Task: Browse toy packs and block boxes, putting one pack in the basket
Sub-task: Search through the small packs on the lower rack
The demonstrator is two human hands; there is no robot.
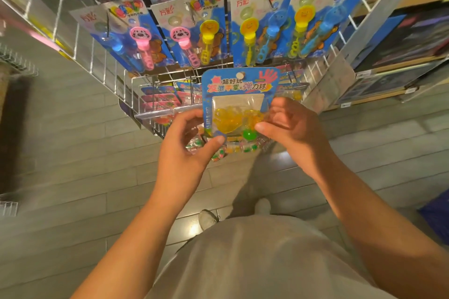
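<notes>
The left hand point(187, 145) and right hand point(289, 128) are covering both lower corners of the blue toy pack point(237, 102), and the fingers behind the card are staying out of sight. The pack is blocking most of the wire rack's point(155, 75) lower tier, where the small packs point(160, 98) are showing only as blurred strips too small to read. The boxes on the shelves point(413, 39) at right are smearing into dark shapes and running off the frame edge, as is the blue object point(437, 211) by the floor.
</notes>
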